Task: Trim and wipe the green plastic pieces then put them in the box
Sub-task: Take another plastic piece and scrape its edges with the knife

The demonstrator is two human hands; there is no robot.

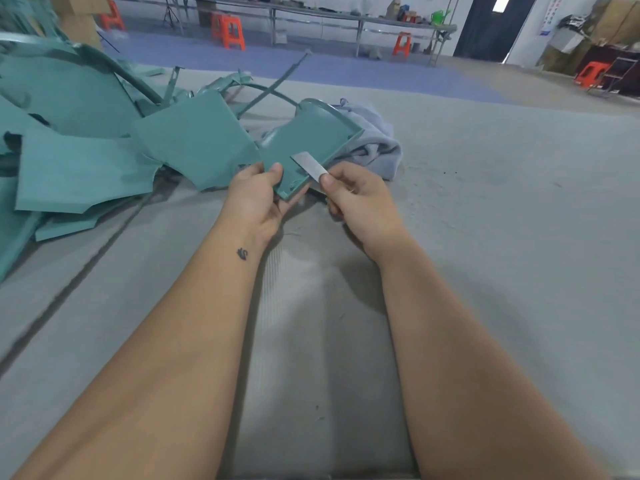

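Trimming step in hand. Left hand (258, 199) grips a green plastic piece (304, 147) at its near corner, thumb on top and fingers curled under, holding it up in front of the person. Right hand (360, 199) pinches a flat metal blade (310, 164), fingers clamped on its near end, the free end lying across the face of the piece close to its near edge. Looks like flash is being scraped or cut off that edge; small green shavings sit on the grey surface below.

A pile of green plastic pieces (86, 161) lies to the left, just beside the held one, with thin green sprue strips (277, 83) sticking out behind. A grey cloth (374, 147) is bunched right behind the held piece, touching it or nearly so, can't tell which. No box in view.

Next move, by my read: run the blade along the remaining edge with the left grip kept firm so the piece doesn't twist, then put the blade down and reach for the cloth to wipe. Box location unknown, likely off frame
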